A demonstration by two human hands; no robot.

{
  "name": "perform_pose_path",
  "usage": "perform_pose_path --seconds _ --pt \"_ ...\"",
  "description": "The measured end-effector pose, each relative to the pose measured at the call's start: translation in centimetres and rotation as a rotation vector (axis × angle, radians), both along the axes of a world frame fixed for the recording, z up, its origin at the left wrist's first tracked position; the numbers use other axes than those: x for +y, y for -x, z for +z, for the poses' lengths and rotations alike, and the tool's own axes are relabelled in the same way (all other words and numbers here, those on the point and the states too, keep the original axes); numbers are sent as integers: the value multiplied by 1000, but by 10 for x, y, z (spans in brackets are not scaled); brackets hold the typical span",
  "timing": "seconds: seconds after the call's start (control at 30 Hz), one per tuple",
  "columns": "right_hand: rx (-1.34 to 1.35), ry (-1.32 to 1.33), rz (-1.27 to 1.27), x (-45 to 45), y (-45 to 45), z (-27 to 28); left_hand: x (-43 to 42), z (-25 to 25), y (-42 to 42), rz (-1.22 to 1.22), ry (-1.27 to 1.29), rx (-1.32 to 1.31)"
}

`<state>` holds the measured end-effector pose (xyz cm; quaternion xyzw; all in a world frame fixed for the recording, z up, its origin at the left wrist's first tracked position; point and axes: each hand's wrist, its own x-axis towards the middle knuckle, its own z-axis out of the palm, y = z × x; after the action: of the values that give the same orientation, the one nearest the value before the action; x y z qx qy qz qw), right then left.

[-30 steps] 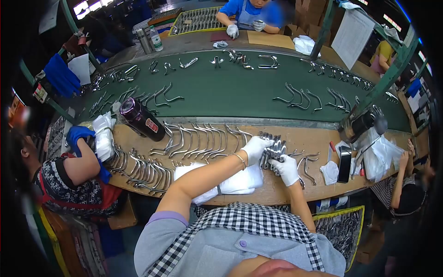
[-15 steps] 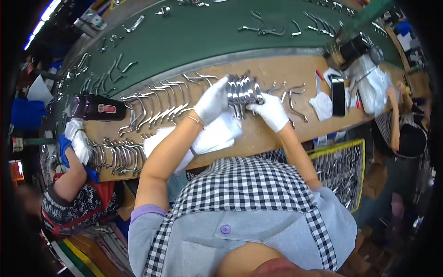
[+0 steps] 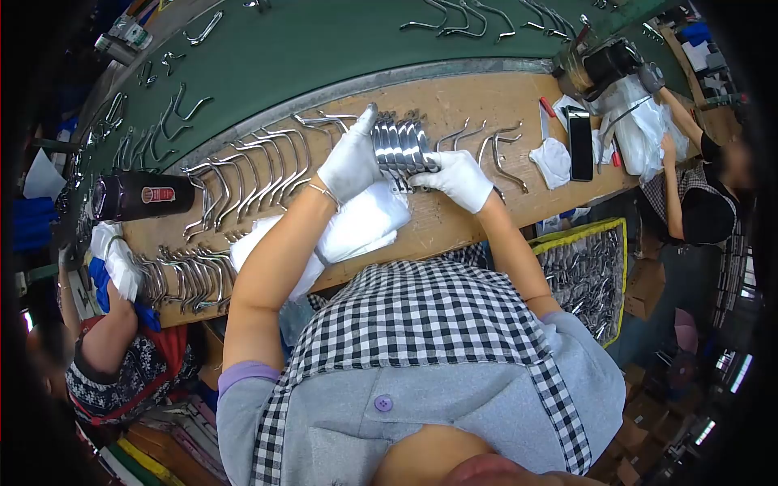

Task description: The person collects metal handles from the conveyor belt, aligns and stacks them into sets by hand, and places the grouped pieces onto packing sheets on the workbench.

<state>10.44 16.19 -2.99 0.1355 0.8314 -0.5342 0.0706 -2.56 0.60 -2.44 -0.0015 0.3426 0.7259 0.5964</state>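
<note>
A side-by-side stack of shiny, curved metal wrenches (image 3: pixel 401 144) is held between my two gloved hands over the table. My left hand (image 3: pixel 348 166), in a white glove, is closed around the stack's left side with the thumb pointing up. At the lower right of the stack, my right hand (image 3: pixel 460 180), also gloved, grips the end wrench with its fingers and thumb. White plastic bags (image 3: pixel 365 223) lie below my left hand. To the left, a row of curved wrenches (image 3: pixel 267 166) is spread on the brown tabletop (image 3: pixel 442 223).
A green conveyor belt (image 3: pixel 324 65) with scattered wrenches runs behind the table. At right are a phone (image 3: pixel 579 144), a white pad (image 3: pixel 551 162) and a dark machine (image 3: pixel 608 69). A dark bottle (image 3: pixel 142 197) stands left. Co-workers (image 3: pixel 134 360) are at both sides.
The wrench that stood apart at the right in my right hand now sits against the others. The stack has turned so its broad faces shine. The view has shifted slightly; belt pieces have moved.
</note>
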Motion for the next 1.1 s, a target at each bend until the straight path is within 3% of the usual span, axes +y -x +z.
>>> perform_pose_path --seconds 0.07,0.3,0.37,0.43,0.5,0.53,0.57,0.63,0.7,0.77,0.87,0.97,1.03,1.1 --pt "11 -328 172 0 4 8 0 1 0 -6 -35 -51" --pt "-86 -470 165 -4 0 31 -4 3 2 -32 -134 -195" --pt "190 -328 -313 -5 -5 26 -3 3 2 -23 -145 -206" --pt "266 -433 -324 -18 5 34 -2 -2 1 -18 -157 -212" --pt "642 -818 23 -33 26 27 0 -13 1 -17 -168 -163" --pt "717 -939 -47 -45 35 18 1 -3 -7 60 -98 -50" --pt "717 -938 -47 -45 40 19 1 -4 -6 60 -96 -50" --pt "246 -899 76 -40 60 26 -2 -8 -4 36 -186 -141" --pt "160 -977 266 -24 88 20 0 -9 -4 53 -58 -54" --pt "-59 -743 163 -17 116 17 2 5 -10 30 -123 -167" --pt "-189 -715 251 -12 137 11 1 3 -12 -41 -182 -233" --pt "10 -744 246 -15 111 26 3 1 -9 -36 -176 -366" --pt "-9 -758 249 -22 94 30 4 3 -13 -2 -91 -348" --pt "129 -803 258 -31 76 30 5 -16 -7 117 -52 -161"
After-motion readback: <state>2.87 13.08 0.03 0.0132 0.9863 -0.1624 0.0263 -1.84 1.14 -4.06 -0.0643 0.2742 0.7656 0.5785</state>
